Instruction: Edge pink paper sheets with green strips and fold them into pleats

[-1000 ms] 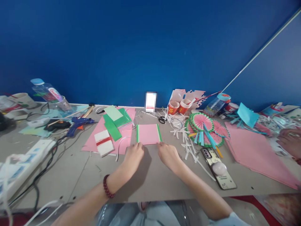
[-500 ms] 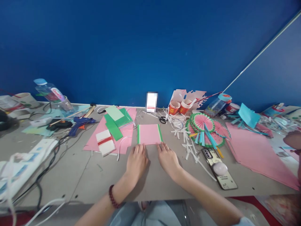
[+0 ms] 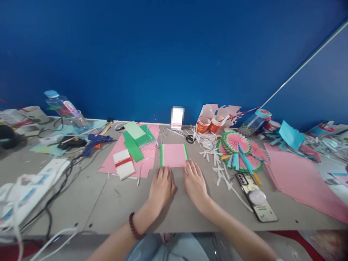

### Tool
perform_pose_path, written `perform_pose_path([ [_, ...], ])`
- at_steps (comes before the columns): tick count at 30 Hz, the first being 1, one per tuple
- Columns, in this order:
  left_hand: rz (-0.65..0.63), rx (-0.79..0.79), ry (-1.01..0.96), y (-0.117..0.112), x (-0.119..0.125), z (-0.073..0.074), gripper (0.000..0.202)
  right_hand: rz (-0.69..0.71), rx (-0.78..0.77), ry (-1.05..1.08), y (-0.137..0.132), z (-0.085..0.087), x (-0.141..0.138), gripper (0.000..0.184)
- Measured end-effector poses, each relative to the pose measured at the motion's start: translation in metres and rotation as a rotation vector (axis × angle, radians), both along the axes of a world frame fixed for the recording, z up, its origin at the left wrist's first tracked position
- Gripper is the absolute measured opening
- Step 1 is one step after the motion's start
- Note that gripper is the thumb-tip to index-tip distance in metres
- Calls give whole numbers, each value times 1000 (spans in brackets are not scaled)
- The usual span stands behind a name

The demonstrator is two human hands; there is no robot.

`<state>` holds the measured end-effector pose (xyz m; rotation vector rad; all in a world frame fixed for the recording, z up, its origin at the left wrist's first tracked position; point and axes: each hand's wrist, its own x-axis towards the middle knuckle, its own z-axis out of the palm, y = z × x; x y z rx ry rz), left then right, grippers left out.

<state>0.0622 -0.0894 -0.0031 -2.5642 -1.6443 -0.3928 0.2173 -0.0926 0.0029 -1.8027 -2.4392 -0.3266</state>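
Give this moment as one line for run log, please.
left hand: fingers at near edge of pink paper; right hand: fingers at paper's near right corner; paper: flat on table; fans: right of paper

Free table (image 3: 119, 208) beside the left hand (image 3: 162, 186); strips (image 3: 230, 185) and phone (image 3: 262, 210) obstruct farther right

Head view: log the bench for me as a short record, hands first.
Left hand: at the near left corner of the pink sheet
Right hand: at its near right corner
Sheet edges: green strips left and right
Left: green papers, blue glue gun
Right: paper fans, phone camera side up
Beyond: lit screen
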Motion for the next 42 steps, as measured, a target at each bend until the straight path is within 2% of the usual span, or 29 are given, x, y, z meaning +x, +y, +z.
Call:
perform_pose_path([
  [7, 24, -30, 21, -2, 1, 5, 47, -36, -72, -26, -2, -5, -2, 45],
  [17, 41, -20, 59, -6, 4, 7, 49, -33, -167, 47, 1, 5, -4, 56],
  [22, 44, -14, 60, -6, 4, 7, 51, -32, -146, 42, 1, 2, -7, 55],
  [28, 51, 2, 79, -5, 7, 9, 43, -28, -113, 24, 1, -1, -7, 54],
  [37, 57, 106, 58, -5, 5, 1, 41, -28, -91, 35, 0, -3, -7, 53],
  [42, 91, 111, 67, -5, 9, 1, 39, -31, -79, 61, -1, -6, -5, 49],
])
